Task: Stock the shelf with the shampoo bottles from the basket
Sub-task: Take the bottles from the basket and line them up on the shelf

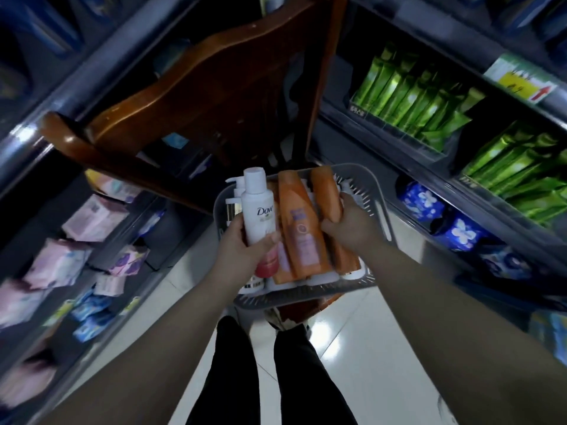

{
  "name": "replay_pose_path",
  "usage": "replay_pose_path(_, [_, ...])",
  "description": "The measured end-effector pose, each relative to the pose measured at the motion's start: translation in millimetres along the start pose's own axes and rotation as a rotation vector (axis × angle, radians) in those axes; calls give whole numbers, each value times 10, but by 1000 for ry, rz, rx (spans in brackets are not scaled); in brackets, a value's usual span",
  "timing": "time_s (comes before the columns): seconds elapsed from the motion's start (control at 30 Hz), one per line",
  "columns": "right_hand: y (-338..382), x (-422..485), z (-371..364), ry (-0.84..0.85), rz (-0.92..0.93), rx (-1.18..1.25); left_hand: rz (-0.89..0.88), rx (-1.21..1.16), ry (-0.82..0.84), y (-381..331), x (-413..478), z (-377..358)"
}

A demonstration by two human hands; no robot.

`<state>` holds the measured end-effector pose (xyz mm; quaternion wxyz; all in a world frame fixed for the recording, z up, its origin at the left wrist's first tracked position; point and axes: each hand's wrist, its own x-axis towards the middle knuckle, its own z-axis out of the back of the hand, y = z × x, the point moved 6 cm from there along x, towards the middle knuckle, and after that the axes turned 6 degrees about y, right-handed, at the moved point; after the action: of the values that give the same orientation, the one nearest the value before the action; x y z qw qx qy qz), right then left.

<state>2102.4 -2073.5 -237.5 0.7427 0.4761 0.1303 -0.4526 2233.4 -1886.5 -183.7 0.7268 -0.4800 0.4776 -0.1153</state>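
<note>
Both hands are seen over the grey basket [378, 223], which is set on the seat of a brown wooden chair [184, 96] in the middle of the aisle. The white Dove bottle [257, 210] is gripped by the left hand [242, 251], fingers curled behind it and thumb across its front; it is held over the near-left part of the basket, cap pointing far. The right hand [351, 222] is clamped on an orange bottle [326, 194] at the right side of the basket; whether that bottle is lifted clear of the others cannot be told. The hands are kept apart, and a second orange bottle [299, 231] is seen lying lengthwise between them; a bottle with a red end [268, 265] is seen just under the left hand, and a white pump bottle [235, 191] is tucked at the far-left of the basket.

No bottle is placed on a shelf yet. On the right shelves [460, 185], green packets [408, 93] are stood in rows, with blue flowered packs [425, 201] below them; on the left shelves [147, 216], pink and white packs [92, 219] are shown, much blurred. Dark trouser legs [233, 372] are seen on the glossy pale floor [352, 348] near the camera.
</note>
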Motion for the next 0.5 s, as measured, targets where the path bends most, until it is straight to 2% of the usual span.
replay_pose_path(0.1, [-49, -71, 37, 40, -31, 74, -6, -16, -15, 40, -84, 37])
replay_pose_path(0.23, [-58, -302, 170, -35, -32, 325, -26, -48, -31, 6, -213, 118])
replay_pose_path(0.37, [200, -663, 448, -30, 41, 525, -62, -103, -17, -179, -413, 248])
replay_pose_path(0.5, [668, -993, 554, 13, 173, 617, -136, -130, -36, -418, -631, 440])
